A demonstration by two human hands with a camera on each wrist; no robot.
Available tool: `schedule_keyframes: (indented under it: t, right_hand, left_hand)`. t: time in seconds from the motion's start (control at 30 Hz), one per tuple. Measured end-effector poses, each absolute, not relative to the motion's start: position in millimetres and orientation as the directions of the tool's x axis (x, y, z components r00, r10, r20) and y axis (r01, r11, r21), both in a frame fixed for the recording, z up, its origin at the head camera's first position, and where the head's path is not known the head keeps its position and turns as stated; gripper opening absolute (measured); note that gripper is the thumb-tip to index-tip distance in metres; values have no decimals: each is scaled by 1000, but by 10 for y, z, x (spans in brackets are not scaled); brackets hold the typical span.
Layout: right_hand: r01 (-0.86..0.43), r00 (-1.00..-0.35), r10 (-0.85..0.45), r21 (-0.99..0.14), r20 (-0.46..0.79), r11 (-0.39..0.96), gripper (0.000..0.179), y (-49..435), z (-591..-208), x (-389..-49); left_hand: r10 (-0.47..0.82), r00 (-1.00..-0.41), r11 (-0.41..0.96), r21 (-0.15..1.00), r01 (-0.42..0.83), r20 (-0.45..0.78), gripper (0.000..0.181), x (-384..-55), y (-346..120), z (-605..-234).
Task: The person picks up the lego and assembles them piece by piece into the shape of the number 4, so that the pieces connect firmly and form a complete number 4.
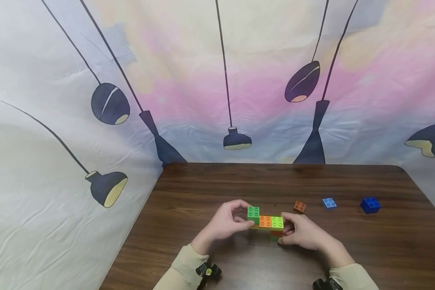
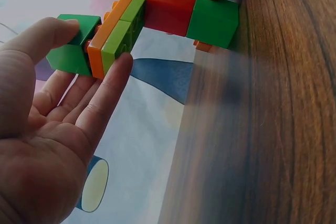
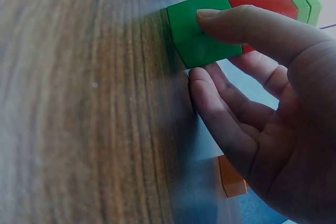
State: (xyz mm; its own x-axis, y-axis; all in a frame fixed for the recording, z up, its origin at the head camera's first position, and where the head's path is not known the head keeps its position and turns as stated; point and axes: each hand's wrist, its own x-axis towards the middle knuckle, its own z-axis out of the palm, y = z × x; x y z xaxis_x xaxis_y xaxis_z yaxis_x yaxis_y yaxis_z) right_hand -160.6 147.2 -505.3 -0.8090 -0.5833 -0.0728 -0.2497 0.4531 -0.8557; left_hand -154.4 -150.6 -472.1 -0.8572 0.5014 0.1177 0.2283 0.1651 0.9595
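Both hands hold one structure of stacked toy building bricks above the wooden table. A lower green brick (image 2: 214, 20) carries a red brick (image 2: 169, 8). Lime pieces (image 1: 277, 222) and an orange piece (image 1: 265, 221) lie across the red brick and overhang to the left. On that overhanging end sits an upper green brick (image 1: 253, 215). My left hand (image 1: 229, 219) pinches this end, its thumb on the upper green brick and a fingertip under the lime layer. My right hand (image 1: 302, 231) grips the column, thumb pressed on the lower green brick. Whether the column touches the table is unclear.
Behind the right hand lie an orange-brown brick (image 1: 299, 207), a light blue brick (image 1: 329, 203) and a dark blue brick (image 1: 370, 205), in a row on the table (image 1: 203, 181). A patterned cloth (image 1: 188, 80) with painted lamps hangs past the table's far edge.
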Motion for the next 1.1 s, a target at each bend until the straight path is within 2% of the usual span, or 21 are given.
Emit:
schedule_keyframes:
  t: [0.23, 0.77, 1.1]
  right_hand:
    - [-246, -813, -577, -852, -78, 462, 38, 1477, -5062, -1602]
    - [-247, -813, -577, -851, -80, 464, 38, 1488, -5071, -1606]
    - [-247, -815, -575, -850, -79, 466, 38, 1472, -5058, -1606]
  left_hand:
    - [508, -849, 150, 955, 255, 146, 31, -1543, -1478, -4751]
    - [538, -837, 144, 966, 213, 104, 32, -1527, -1478, -4770]
    - [541, -825, 139, 950, 281, 165, 33, -1533, -1478, -4779]
